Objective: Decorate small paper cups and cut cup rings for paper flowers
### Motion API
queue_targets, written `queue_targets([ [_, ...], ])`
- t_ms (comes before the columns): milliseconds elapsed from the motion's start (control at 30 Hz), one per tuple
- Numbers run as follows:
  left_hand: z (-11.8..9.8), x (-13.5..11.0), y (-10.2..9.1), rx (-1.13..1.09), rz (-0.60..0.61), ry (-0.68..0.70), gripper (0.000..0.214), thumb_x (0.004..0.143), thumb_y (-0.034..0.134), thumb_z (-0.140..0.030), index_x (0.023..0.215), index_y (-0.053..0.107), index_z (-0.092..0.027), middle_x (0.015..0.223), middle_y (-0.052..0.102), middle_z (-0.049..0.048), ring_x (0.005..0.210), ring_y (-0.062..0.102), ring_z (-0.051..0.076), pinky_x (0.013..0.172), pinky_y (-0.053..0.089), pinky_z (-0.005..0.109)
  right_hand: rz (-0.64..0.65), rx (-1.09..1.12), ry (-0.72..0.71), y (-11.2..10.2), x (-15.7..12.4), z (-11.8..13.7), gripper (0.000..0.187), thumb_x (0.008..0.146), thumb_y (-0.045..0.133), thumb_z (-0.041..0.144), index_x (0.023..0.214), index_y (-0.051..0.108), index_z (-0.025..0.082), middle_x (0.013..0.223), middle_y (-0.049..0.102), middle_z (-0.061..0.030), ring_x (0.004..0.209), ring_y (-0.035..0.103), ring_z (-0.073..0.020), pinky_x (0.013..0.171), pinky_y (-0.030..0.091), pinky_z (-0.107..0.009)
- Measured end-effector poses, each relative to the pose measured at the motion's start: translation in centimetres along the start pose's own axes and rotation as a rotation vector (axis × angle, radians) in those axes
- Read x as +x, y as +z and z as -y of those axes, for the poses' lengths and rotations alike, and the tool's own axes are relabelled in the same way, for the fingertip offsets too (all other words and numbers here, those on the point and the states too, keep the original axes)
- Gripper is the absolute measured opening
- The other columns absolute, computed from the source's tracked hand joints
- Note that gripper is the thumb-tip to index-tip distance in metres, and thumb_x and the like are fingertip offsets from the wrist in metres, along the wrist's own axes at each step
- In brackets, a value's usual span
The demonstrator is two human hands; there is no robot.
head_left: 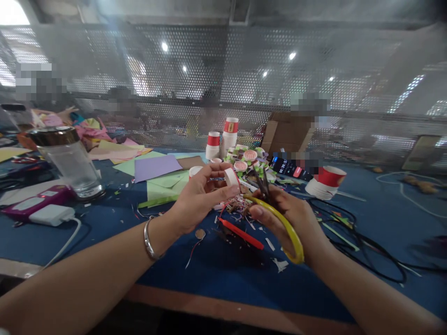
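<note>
Blue counter (195,279) with a paler front edge, busy across its width; a perforated metal screen (185,88) runs behind it, bright light points showing, shapes beyond too blurred to tell. Both hands over the middle: left hand (202,193) pinches a short white cup piece (231,182) with a red edge between thumb and fingers; right hand (296,214) grips yellow-handled scissors (293,235), blades parted, just beside the cup piece. Crowding close under and behind the hands: a heap of paper scraps (240,204) and small pink-topped rounds (250,155) with green bits. Nearer the front edge, a red pen-like tool (240,232) and a small round disc (200,233) with thin wires. Stacked paper cups (230,132) stand at the back, another stack (324,183) at right, tilted, near a phone (289,168) showing a timer. Cardboard box (288,135) against the screen. Left: lidded glass jar (75,167), magenta box (38,202), white adapter (52,215), purple sheet (157,167) over green ones. Black cable (370,260) loops beside the right forearm.
</note>
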State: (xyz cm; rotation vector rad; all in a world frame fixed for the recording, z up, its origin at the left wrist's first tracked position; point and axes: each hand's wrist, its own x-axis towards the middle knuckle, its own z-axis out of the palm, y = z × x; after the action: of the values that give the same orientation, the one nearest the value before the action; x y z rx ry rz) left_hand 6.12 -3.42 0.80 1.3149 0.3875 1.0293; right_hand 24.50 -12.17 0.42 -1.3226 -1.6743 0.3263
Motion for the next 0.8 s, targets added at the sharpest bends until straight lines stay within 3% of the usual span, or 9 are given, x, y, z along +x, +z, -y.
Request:
queue_targets([
  [267,0.5,-0.3,0.6,0.128,-0.024,0.061,0.052,0.071,0.087,-0.026,0.11,0.054,-0.017,0.1,0.067,0.0036,0.089,0.066,0.013,0.079,0.056,0.026,-0.009,-0.39,-0.124,0.6,-0.6,-0.5,0.07,0.083,0.059,0.077,0.119,0.072,0.018,0.082,0.068,-0.0088,0.073,0.064,-0.0249,0.062,0.051,-0.034],
  [433,1.1,-0.7,0.8,0.15,-0.02,0.063,0.05,0.07,0.088,-0.027,0.106,0.053,-0.018,0.094,0.07,0.0024,0.088,0.068,0.014,0.078,0.058,0.027,-0.04,-0.378,-0.154,0.9,-0.9,-0.9,0.068,0.088,0.058,0.073,0.131,0.068,0.021,0.088,0.068,-0.0084,0.078,0.064,-0.0248,0.067,0.051,-0.035],
  [633,0.9,-1.0,1.0,0.165,-0.054,0.074,0.051,0.07,0.087,-0.025,0.107,0.053,-0.018,0.093,0.069,0.0021,0.088,0.069,0.013,0.078,0.059,0.027,-0.059,-0.414,-0.185,0.8,-0.8,-0.9,0.066,0.087,0.056,0.075,0.112,0.074,0.017,0.079,0.065,-0.0066,0.069,0.059,-0.0212,0.06,0.046,-0.031],
  [800,0.4,-0.9,1.0,0.156,-0.058,0.054,0.049,0.071,0.087,-0.027,0.107,0.055,-0.017,0.097,0.067,0.0031,0.088,0.066,0.013,0.072,0.058,0.024,-0.042,-0.411,-0.165,0.7,-0.9,-0.8,0.07,0.086,0.056,0.077,0.119,0.072,0.017,0.08,0.065,-0.0069,0.069,0.058,-0.0217,0.06,0.045,-0.032],
])
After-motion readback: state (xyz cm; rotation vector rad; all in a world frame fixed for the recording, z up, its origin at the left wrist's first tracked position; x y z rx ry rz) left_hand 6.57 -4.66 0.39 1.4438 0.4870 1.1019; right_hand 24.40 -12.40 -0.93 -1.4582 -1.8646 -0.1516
